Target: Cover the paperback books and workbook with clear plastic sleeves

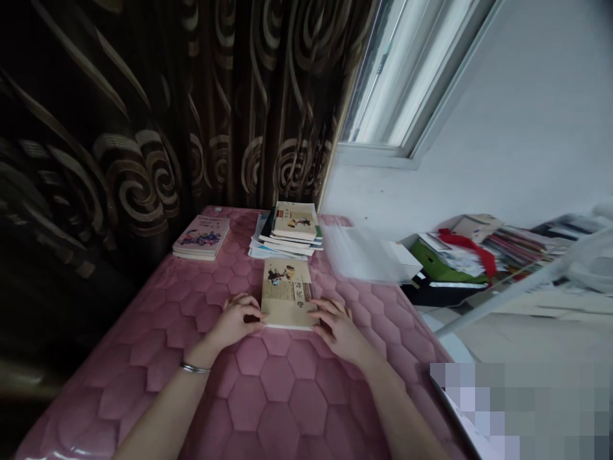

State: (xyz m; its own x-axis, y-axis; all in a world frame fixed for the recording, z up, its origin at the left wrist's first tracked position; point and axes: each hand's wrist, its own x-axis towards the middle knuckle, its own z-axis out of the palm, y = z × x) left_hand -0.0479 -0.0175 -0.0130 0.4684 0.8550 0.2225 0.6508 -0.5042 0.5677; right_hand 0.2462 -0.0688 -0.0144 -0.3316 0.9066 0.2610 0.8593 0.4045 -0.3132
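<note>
A beige paperback book (286,295) with a small painted figure and dark lettering on its cover lies closed on the pink quilted surface (268,377). Its lower edge faces me. My left hand (239,317) grips the left edge near the lower corner, thumb and fingers curved against it. On the opposite side, my right hand (335,321) holds the right edge, with fingertips at the cover's rim. Just beyond the book stands a stack of books and papers (292,233), topped by a similar beige book (295,217).
Two or so pink-covered books (204,237) lie at the far left. A clear plastic sheet or bag (361,249) rests right of the stack. A dark patterned curtain (215,115) hangs behind. Papers and a green folder (443,265) are piled at right.
</note>
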